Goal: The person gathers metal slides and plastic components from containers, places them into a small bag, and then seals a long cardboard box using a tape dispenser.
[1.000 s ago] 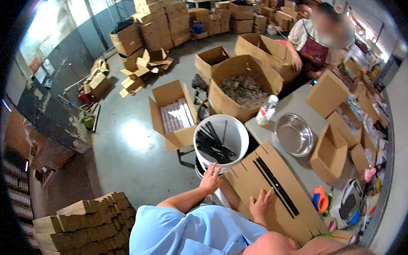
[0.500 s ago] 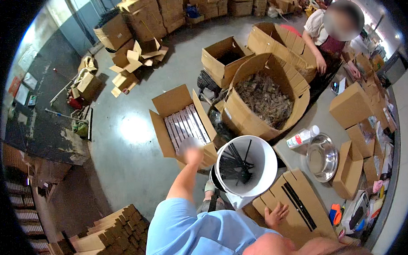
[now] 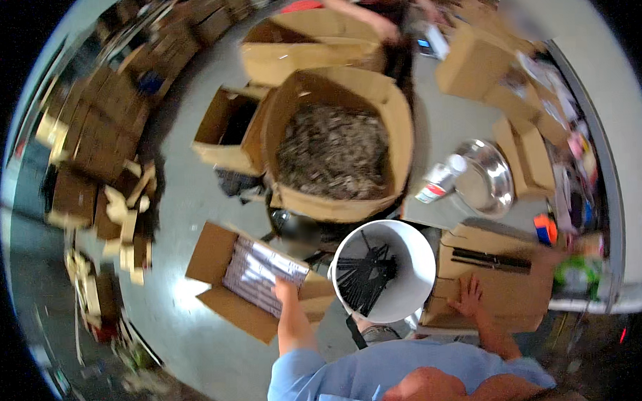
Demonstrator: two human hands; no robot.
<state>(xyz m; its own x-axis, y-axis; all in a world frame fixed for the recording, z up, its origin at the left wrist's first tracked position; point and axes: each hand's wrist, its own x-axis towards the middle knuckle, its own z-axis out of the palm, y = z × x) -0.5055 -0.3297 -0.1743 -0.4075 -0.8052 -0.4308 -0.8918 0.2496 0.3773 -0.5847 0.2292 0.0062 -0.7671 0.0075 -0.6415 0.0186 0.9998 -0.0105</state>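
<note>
My left hand [image 3: 286,289] reaches into an open carton [image 3: 211,248] holding a row of pale, shiny flat packs [image 3: 256,270]. Its fingers are at the packs' near right side, too blurred to show any grip. On a flat cardboard piece [image 3: 508,300] at the right, my right hand [image 3: 468,297] lies with its fingers spread. Just beyond its fingertips, dark narrow strips [image 3: 491,258] rest side by side on the cardboard. Between my hands stands a white bucket [image 3: 420,268] with many thin black strips [image 3: 368,280] inside.
A big carton [image 3: 401,137] full of small greyish pieces stands ahead, with other open boxes [image 3: 223,122] around it. The right-hand table holds a steel bowl [image 3: 484,180], a white bottle [image 3: 440,178] and cartons [image 3: 472,61]. A co-worker's arm [image 3: 360,14] shows at the far side.
The view has swung to the right, shifting the surroundings leftward. My left hand is still at the carton of packs. My right hand now lies flatter on the cardboard, fingers spread.
</note>
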